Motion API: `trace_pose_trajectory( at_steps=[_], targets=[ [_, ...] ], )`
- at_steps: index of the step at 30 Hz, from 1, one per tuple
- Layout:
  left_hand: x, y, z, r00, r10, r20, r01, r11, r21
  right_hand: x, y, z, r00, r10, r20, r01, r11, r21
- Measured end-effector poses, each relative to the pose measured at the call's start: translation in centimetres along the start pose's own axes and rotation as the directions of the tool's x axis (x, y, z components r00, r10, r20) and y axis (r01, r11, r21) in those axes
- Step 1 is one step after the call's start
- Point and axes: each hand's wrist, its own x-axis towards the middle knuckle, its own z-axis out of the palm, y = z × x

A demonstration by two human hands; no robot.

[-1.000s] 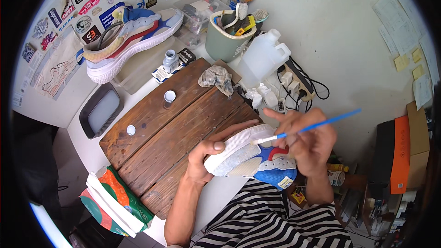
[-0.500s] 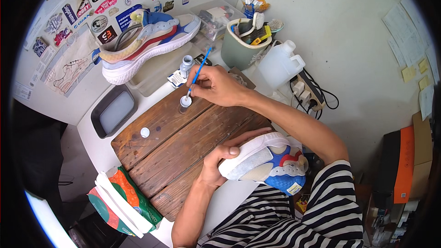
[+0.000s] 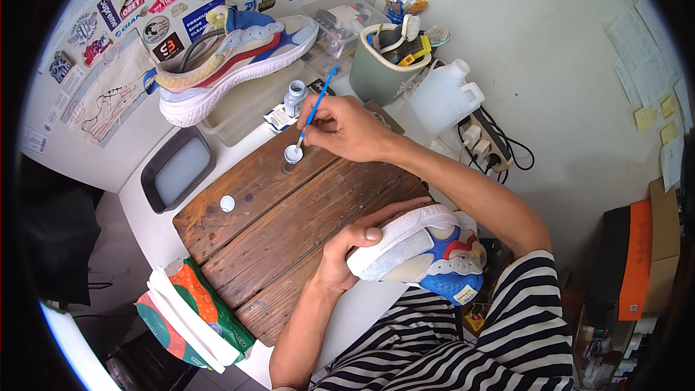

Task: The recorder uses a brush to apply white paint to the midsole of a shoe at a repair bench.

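Note:
My left hand (image 3: 347, 250) grips a sneaker (image 3: 413, 253) by its toe, thumb on the white mesh and the other fingers underneath. The shoe is white and grey with blue and red panels, held above the near edge of a brown wooden board (image 3: 289, 224). Between the fingers of my right hand (image 3: 347, 129) is a thin blue paintbrush (image 3: 316, 105), tilted, its tip down in a small round cap of white paint (image 3: 292, 153) on the board. Behind the cap stands a small open paint bottle (image 3: 295, 98). A white disc (image 3: 227, 203) lies farther left on the board.
A matching sneaker (image 3: 232, 65) rests on a clear plastic box at the back. Left of the board are a dark tray (image 3: 176, 170) and a tissue pack (image 3: 195, 311). A green bin of brushes (image 3: 387, 69), a white jug (image 3: 443, 101) and a power strip (image 3: 483, 145) stand back right.
The view has shifted slightly. My right hand and the brush stay at the paint cap, and my left hand keeps its hold on the sneaker.

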Motion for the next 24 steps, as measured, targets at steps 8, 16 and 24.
trace_pose_trajectory(
  at_steps=[8, 16, 24],
  targets=[
    [-0.6, -0.1, -0.2, 0.999, 0.011, -0.03, -0.011, 1.0, -0.008, -10.3, -8.9, -3.0, 0.953, -0.083, -0.293, 0.186, 0.92, 0.345],
    [-0.4, -0.4, -0.2, 0.997, 0.005, -0.076, -0.003, 1.0, 0.024, -19.5, -11.3, 0.0, 0.891, -0.156, -0.426, 0.279, 0.929, 0.243],
    [-0.3, 0.1, 0.1, 0.995, -0.024, -0.098, 0.035, 0.993, 0.109, -20.0, -11.2, 1.3, 0.855, -0.19, -0.483, 0.284, 0.95, 0.13]
  ],
)
